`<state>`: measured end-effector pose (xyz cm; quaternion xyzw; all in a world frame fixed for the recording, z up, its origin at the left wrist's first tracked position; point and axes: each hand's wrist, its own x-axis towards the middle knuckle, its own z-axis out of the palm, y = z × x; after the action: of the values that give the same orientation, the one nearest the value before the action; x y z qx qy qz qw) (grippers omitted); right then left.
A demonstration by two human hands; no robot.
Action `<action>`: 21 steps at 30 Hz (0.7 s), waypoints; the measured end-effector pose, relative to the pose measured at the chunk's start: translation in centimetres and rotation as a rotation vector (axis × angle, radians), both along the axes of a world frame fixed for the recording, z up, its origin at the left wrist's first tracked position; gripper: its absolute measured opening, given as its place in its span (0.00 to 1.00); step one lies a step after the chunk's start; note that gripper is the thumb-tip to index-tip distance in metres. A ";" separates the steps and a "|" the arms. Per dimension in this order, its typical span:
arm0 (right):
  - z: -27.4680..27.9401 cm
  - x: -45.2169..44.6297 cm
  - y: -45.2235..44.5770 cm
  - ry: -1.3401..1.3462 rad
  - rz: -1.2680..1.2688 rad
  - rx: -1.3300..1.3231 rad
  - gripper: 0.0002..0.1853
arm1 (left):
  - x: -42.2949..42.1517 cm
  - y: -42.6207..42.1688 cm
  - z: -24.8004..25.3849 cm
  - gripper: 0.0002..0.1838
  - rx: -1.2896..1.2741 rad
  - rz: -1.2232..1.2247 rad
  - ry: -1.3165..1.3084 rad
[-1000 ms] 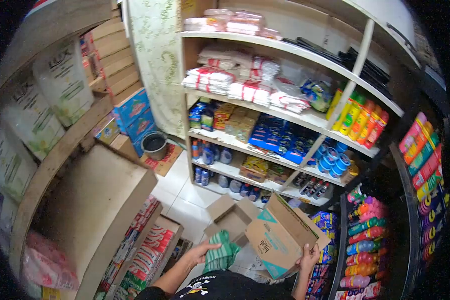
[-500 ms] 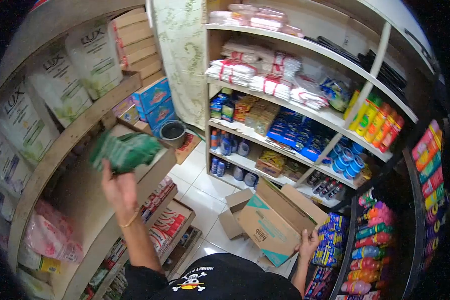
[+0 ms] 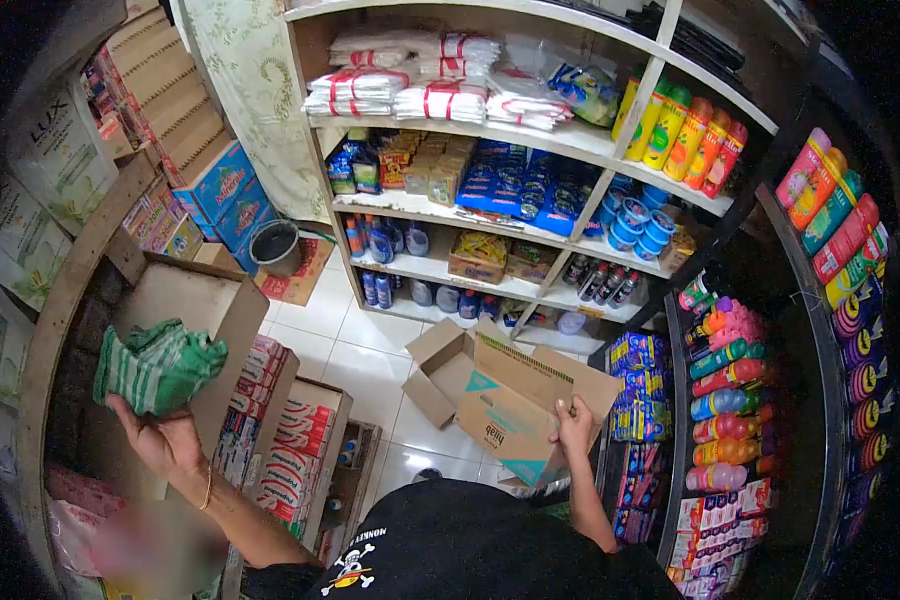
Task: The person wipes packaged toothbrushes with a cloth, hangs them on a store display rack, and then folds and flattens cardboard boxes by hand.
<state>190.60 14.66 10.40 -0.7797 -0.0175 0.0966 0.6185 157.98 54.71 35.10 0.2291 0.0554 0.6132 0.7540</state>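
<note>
At the left, a green cloth with white stripes [image 3: 160, 368] is crumpled over the brown shelf board. My left hand [image 3: 165, 440] is at its lower edge, with fingertips against the cloth and some fingers partly hidden by it. A cardboard box with teal corners and printed lettering [image 3: 505, 425] hangs in front of my body, tilted, with its flaps spread. My right hand [image 3: 574, 425] grips this box by the edge on its right side. Behind it, an open, smaller cardboard box [image 3: 435, 370] is on the tiled floor.
Ahead is a white shelf unit [image 3: 450, 215] with packets, bottles and tubs. A grey bucket [image 3: 276, 248] stands on flattened cardboard near a curtain [image 3: 255, 100]. Black racks [image 3: 678, 400] of colourful bottles line the right. Toothpaste-like boxes [image 3: 295, 455] fill low shelves at left.
My left hand has carried the green cloth from in front of my body leftward to the shelf. My right hand still holds the printed box. The view has shifted.
</note>
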 end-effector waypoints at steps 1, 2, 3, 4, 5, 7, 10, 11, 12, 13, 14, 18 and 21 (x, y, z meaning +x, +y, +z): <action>-0.7 -0.1 -0.1 0.005 0.000 -0.006 0.11 | -0.5 0.0 -0.4 0.23 0.077 -0.082 -0.004; -0.6 -0.4 0.3 0.036 0.006 -0.018 0.11 | -1.1 0.2 -0.7 0.23 0.073 -0.083 -0.002; -0.3 -0.7 0.8 0.066 0.013 -0.028 0.12 | -1.8 0.6 -1.1 0.23 0.071 -0.100 -0.007; 0.0 -1.2 1.1 0.123 -0.012 0.007 0.13 | -2.4 0.8 -1.5 0.23 0.069 -0.118 -0.013; -0.5 -1.2 1.2 0.122 -0.014 0.006 0.13 | -2.8 0.8 -1.7 0.23 0.068 -0.119 -0.014; -2.8 -0.8 1.6 0.204 -0.025 0.035 0.09 | -3.3 0.8 -1.6 0.25 0.038 -0.045 0.025; -6.0 -0.3 3.2 0.246 -0.058 0.020 0.09 | -3.2 -0.1 -1.1 0.26 -0.031 -0.007 0.058; -7.1 0.0 4.0 0.254 -0.054 0.023 0.09 | -3.2 -0.2 -1.2 0.26 -0.072 0.047 0.067; -8.6 0.5 4.9 0.238 -0.055 -0.001 0.10 | -2.8 -0.6 -0.9 0.27 -0.086 0.056 0.089; -9.9 0.9 5.9 0.220 -0.055 -0.023 0.10 | -2.3 -1.2 -0.4 0.27 -0.073 0.042 0.064; -10.2 1.2 7.2 0.197 -0.072 -0.035 0.10 | -1.8 -1.8 0.2 0.27 -0.121 0.054 0.080; -9.6 2.8 12.2 0.075 -0.122 -0.099 0.12 | -0.1 -3.1 0.6 0.29 -0.133 0.112 0.129; -8.3 3.8 15.1 0.000 -0.114 -0.160 0.13 | 0.4 -3.2 0.8 0.28 -0.053 0.169 0.218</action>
<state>194.36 29.73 2.09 -0.8263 0.0346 0.0623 0.5586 158.40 51.56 35.86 0.2688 0.1726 0.6443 0.6948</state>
